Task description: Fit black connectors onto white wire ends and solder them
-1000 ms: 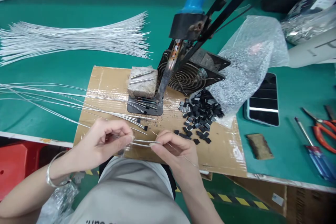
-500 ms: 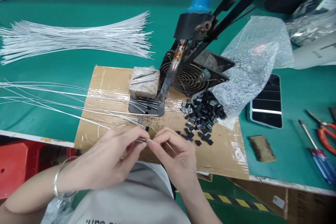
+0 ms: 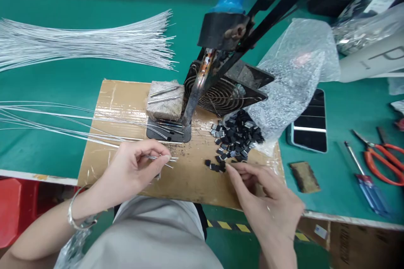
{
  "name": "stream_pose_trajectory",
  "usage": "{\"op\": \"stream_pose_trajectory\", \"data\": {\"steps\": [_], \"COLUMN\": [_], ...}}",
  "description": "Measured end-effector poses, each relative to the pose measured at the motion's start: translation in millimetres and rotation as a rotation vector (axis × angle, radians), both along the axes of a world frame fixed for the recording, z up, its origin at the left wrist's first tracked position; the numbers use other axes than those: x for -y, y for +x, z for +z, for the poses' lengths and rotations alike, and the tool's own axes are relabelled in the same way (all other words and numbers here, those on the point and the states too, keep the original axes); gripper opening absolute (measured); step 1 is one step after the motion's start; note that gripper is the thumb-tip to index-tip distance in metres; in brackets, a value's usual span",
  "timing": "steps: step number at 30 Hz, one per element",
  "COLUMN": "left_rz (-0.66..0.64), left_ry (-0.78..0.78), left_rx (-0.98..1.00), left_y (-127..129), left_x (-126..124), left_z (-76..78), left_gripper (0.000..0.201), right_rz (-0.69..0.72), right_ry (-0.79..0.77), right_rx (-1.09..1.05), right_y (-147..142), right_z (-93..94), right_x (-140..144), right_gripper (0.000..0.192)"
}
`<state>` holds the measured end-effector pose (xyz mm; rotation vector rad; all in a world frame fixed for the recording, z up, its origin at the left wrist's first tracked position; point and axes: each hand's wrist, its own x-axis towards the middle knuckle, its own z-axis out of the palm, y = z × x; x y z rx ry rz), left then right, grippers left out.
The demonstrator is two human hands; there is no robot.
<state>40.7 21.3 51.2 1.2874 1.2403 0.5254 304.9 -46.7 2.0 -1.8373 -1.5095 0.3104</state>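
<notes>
Green workbench: left hand [image 3: 132, 168] is pinching thin wires [image 3: 159, 158]; right hand [image 3: 268, 199], fingers loose, is reaching black chips [image 3: 237, 136] just ahead, risking scattering them.

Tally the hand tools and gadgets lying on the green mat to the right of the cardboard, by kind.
Phone: 1
Scissors, orange handles: 1
Screwdriver, blue handle: 1
Brown pad: 1
Total: 4
</notes>
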Motion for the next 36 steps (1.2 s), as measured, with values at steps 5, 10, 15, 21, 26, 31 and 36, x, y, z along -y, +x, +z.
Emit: {"op": "stream_pose_trajectory", "data": {"steps": [5,10,15,21,26,31,36], "left_rz": [0.044,0.07,0.092,0.098,0.094,0.101,0.131], "left_ry": [-0.008,-0.017,-0.025,-0.01,0.007,0.007,0.018], "left_rx": [-0.001,0.021,0.07,0.083,0.085,0.044,-0.007], "left_y": [3.4,4.1,5.3,4.4,3.9,5.8,7.6], "left_x": [-2.2,-4.5,-7.7,-8.0,-7.9,-8.4,-9.0], "left_z": [0.9,1.4,3.2,4.8,5.3,5.8,6.5], "left_gripper": [0.017,0.017,0.017,0.015,0.016,0.015,0.014], "right_rz": [0.025,0.021,-0.011,-0.06,-0.254,-0.218,-0.167], "right_ry": [-0.031,-0.059,-0.04,0.006,0.013,0.024,0.017], "right_rx": [0.069,-0.001,0.011,-0.073,-0.218,-0.441,-0.569], "right_y": [-6.4,-12.1,-15.4,-20.7,-28.4,-38.5,-47.5], "right_z": [-8.6,-11.2,-12.1,-4.9,-1.2,3.5,10.5], "right_x": [-5.1,-9.8,-9.8,-10.1,-10.4,-14.8,-19.7], "right_gripper": [0.016,0.017,0.015,0.009,0.014,0.009,0.004]}}
